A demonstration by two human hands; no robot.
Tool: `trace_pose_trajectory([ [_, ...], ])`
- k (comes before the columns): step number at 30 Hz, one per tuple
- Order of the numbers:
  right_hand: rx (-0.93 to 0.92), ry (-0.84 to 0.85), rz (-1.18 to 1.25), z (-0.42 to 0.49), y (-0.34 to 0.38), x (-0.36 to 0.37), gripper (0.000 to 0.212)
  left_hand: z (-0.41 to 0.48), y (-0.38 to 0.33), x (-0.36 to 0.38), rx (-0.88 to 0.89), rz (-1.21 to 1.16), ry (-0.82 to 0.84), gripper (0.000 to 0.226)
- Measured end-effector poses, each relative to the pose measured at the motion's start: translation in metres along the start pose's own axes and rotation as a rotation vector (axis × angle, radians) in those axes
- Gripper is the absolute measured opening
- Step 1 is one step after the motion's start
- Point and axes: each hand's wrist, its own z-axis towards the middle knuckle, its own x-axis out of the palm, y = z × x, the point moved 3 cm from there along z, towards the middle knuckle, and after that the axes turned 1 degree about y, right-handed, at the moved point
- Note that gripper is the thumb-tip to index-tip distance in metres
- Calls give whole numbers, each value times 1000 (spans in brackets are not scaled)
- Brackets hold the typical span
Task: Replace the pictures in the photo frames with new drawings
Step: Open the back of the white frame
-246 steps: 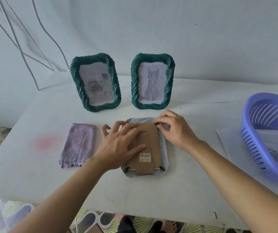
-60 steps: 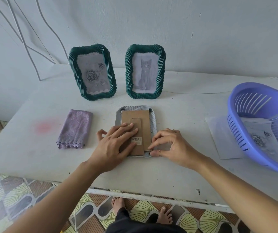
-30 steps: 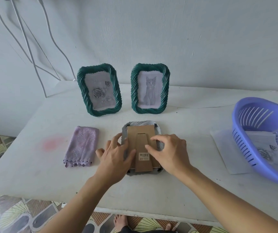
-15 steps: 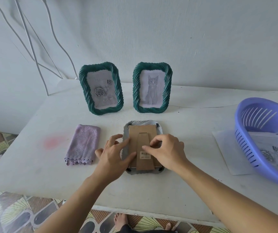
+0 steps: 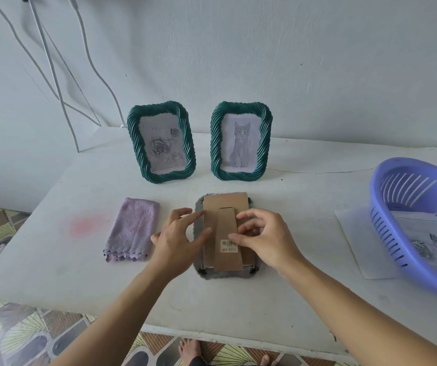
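On a white table (image 5: pixel 291 299) before a bare wall, a photo frame (image 5: pixel 225 276) lies face down at the centre, its cardboard backing (image 5: pixel 225 204) and fold-out stand (image 5: pixel 226 225) uppermost. The left hand (image 5: pixel 175 241) rests with near-straight fingers against the backing's left edge; the right hand (image 5: pixel 267 239) curls its fingers and thumb onto the backing by the barcode label. Behind stand two green frames, one showing roses (image 5: pixel 133 138), one a cat (image 5: pixel 266 138). A purple cloth (image 5: pixel 133 228) lies left; a lilac basket (image 5: pixel 386 233) holding drawings (image 5: pixel 420 247) sits right
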Motion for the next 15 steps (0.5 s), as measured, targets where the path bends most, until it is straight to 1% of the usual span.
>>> trace_pose_trajectory([
  [6, -32, -4, 31, -4, 2, -5, 30, -9, -18, -7, 28, -92, -95, 41],
  [11, -136, -95, 64, -9, 9, -12, 21, -15, -37, -13, 102, -277, -84, 53],
  [13, -200, -150, 72, -9, 13, -17, 22, -12, -45, -16, 125, -331, -67, 58],
  [15, -242, -194, 113, -9, 15, -23, 26, -6, -53, -17, 150, -332, -62, 61],
])
